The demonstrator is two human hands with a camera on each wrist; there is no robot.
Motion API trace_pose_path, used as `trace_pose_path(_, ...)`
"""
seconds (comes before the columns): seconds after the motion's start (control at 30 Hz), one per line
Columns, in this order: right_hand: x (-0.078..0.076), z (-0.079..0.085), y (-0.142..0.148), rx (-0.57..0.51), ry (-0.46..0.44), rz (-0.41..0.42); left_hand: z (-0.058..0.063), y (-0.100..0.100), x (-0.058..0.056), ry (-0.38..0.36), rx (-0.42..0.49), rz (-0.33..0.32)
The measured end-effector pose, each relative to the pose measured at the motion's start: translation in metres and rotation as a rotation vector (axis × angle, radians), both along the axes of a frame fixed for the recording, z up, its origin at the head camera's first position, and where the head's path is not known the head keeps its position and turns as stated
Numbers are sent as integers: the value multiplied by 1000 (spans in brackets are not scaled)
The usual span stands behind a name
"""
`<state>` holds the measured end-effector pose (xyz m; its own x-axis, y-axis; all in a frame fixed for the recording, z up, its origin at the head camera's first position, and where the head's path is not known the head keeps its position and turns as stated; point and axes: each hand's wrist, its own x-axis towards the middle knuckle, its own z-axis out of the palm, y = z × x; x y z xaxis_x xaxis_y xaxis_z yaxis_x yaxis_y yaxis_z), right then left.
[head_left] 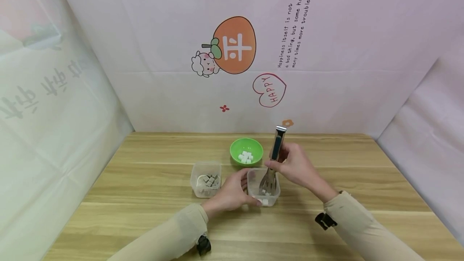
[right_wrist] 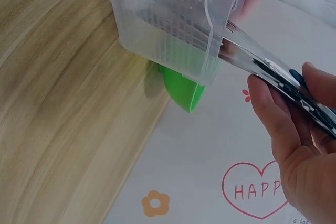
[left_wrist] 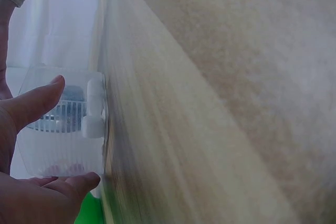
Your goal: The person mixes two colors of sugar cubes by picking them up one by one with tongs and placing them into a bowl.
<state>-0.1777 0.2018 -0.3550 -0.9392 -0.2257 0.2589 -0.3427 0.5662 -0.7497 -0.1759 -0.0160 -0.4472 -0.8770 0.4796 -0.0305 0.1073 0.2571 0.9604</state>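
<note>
My right hand (head_left: 295,167) grips a pair of metal tongs (head_left: 277,147) with a dark strip along the handle. The slotted, fork-like heads of the tongs point down inside a clear plastic container (head_left: 275,196). A few white cubes (left_wrist: 93,126) lie on that container's floor, by the tongs' tips. With thumb and fingers on two sides of it, my left hand (head_left: 233,193) holds the same container on the table. Just behind it, a green bowl (head_left: 255,146) carries several white cubes (head_left: 245,157).
Left of my left hand stands a second clear container (head_left: 195,170) with several greyish cubes (head_left: 210,180) in it. The wooden table (head_left: 152,196) ends at a white printed backdrop (head_left: 174,104), and white sheets hang on both sides.
</note>
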Motion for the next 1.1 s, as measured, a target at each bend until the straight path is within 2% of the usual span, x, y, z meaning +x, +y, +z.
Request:
trace_pose_path(0.27, -4, -3, 1, -24, 14, -57, 2, 0, 1, -2, -3, 6)
trace_pose_path(0.57, -4, -12, 3, -31, 36, -17, 1, 0, 1, -4, -1, 3)
trace_pose_path(0.73, -4, -14, 4, -47, 33, -30, 2, 1, 1, -4, -4, 2)
trace_pose_path(1.1, -3, 0, 11, -130, 47, -72, 1, 0, 0, -1, -39, 7)
